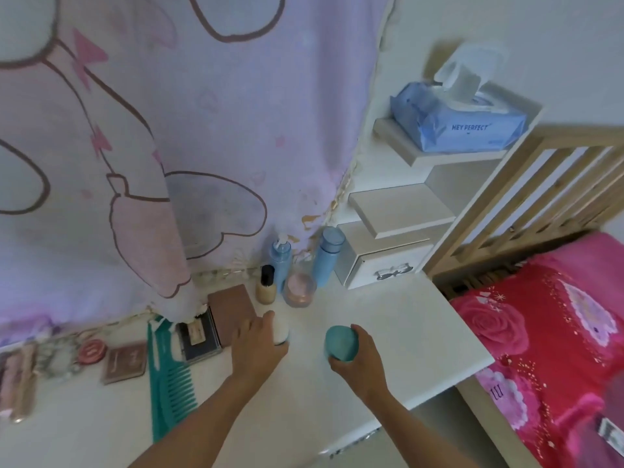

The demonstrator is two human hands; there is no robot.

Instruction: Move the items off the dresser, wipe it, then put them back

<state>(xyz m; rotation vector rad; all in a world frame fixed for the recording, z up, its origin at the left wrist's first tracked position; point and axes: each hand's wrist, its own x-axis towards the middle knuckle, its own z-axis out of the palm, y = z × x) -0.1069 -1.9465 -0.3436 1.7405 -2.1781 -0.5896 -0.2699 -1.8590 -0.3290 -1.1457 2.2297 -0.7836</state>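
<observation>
Grip of the left hand is curled around a white bottle on the counter, beside a brown palette. The right hand grips a teal jar just above the counter. Risk: a careless lift could topple the small bottles behind. The white bottle's long axis appears vertical, top up; the jar's lid tilts toward the camera.

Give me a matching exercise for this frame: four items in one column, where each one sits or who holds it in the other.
Items:
1. teal jar
2. white bottle
3. tissue pack
4. green comb

Places:
A. on the upper shelf
B. lying flat on the dresser
C. held in the left hand
D. held in the right hand

Pairs: 1-D, 2-C, 3-A, 4-B
</observation>
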